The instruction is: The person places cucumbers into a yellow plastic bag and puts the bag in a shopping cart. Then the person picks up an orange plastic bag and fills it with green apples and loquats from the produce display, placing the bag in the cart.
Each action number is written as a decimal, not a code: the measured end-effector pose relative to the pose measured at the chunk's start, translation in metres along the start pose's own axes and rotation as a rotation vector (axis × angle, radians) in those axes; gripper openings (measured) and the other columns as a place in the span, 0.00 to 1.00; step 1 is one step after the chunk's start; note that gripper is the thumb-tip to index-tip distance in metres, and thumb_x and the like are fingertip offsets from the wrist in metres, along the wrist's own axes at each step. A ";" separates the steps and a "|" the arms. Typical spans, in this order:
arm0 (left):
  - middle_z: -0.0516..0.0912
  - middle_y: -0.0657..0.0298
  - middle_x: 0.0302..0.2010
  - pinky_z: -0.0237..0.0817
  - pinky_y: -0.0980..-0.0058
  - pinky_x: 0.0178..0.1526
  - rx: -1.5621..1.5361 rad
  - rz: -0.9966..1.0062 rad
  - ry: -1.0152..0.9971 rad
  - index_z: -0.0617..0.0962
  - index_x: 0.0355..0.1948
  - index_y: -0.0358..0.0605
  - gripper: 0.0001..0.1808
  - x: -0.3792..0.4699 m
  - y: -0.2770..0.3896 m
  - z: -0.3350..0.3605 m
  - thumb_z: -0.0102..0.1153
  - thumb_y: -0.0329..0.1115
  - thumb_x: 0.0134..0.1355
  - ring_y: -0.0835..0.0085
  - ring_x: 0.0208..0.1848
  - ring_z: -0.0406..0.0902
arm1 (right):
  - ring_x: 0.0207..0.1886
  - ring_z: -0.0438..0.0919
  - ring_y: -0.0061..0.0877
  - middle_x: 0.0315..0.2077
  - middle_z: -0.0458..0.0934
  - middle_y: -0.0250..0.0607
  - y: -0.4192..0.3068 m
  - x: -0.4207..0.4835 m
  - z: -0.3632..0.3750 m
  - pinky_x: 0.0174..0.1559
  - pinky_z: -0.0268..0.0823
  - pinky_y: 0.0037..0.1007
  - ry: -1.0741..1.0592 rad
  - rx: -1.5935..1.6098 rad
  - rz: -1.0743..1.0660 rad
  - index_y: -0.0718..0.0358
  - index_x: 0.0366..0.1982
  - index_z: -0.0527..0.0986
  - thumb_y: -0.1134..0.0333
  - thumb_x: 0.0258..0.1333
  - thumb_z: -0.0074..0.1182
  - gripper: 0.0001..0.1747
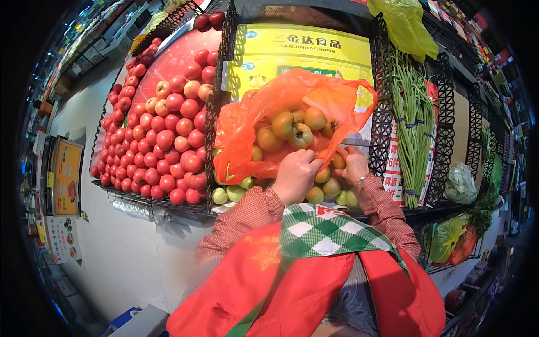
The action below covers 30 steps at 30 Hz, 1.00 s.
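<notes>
An orange plastic bag lies with its mouth spread wide, holding several green-orange tomatoes. My left hand pinches the near rim of this bag between thumb and fingers. To its right, my right hand reaches down at the bag's near right edge, its fingers against a loose tomato; whether they also grip the plastic is hidden. More loose tomatoes and pale green round produce sit in front of and below my hands. Behind the bag stands a yellow printed carton.
Red tomatoes are heaped in the left compartment, beyond a black lattice divider. Bundled long beans lie to the right past another divider. A yellow-green plastic bag hangs over the back right, and wrapped cabbage sits farther right.
</notes>
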<state>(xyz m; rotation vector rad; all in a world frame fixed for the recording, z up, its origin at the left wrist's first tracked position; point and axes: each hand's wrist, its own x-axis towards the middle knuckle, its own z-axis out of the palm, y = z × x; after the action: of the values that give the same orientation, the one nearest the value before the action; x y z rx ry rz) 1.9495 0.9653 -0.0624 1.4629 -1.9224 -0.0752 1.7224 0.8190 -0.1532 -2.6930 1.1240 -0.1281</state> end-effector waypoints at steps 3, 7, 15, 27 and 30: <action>0.72 0.60 0.28 0.67 0.62 0.33 0.028 0.012 0.021 0.80 0.34 0.44 0.10 -0.001 -0.003 -0.005 0.60 0.27 0.48 0.58 0.33 0.75 | 0.45 0.82 0.47 0.43 0.81 0.49 -0.016 0.005 -0.029 0.49 0.74 0.44 0.114 0.182 0.200 0.54 0.54 0.78 0.54 0.34 0.76 0.39; 0.73 0.60 0.28 0.67 0.62 0.32 0.063 -0.008 0.032 0.81 0.35 0.44 0.12 -0.003 -0.006 -0.012 0.60 0.29 0.47 0.59 0.31 0.75 | 0.46 0.84 0.29 0.42 0.84 0.44 -0.037 0.003 -0.119 0.48 0.77 0.30 -0.007 1.110 0.265 0.65 0.58 0.74 0.61 0.52 0.70 0.33; 0.74 0.61 0.29 0.68 0.63 0.32 0.095 0.070 0.004 0.81 0.37 0.44 0.16 0.007 0.007 -0.013 0.60 0.31 0.43 0.62 0.33 0.76 | 0.51 0.81 0.29 0.49 0.81 0.48 -0.052 0.037 -0.148 0.51 0.75 0.30 0.361 0.860 -0.091 0.68 0.56 0.73 0.61 0.59 0.68 0.29; 0.71 0.61 0.24 0.66 0.62 0.28 0.020 0.087 0.040 0.82 0.33 0.45 0.10 0.009 0.010 -0.013 0.61 0.28 0.47 0.61 0.28 0.75 | 0.68 0.60 0.47 0.62 0.65 0.44 -0.005 -0.011 -0.010 0.61 0.63 0.58 -0.602 -0.391 0.350 0.48 0.62 0.72 0.40 0.32 0.77 0.52; 0.74 0.62 0.25 0.69 0.64 0.29 0.015 0.047 0.000 0.83 0.33 0.46 0.07 0.010 0.007 -0.023 0.65 0.29 0.51 0.62 0.29 0.77 | 0.68 0.60 0.46 0.63 0.64 0.41 -0.008 -0.003 -0.014 0.61 0.62 0.57 -0.674 -0.413 0.372 0.49 0.63 0.73 0.40 0.31 0.77 0.53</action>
<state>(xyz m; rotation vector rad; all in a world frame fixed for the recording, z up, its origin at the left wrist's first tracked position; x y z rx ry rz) 1.9553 0.9674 -0.0374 1.4271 -1.9598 -0.0391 1.7238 0.8242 -0.1373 -2.4297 1.4758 1.0847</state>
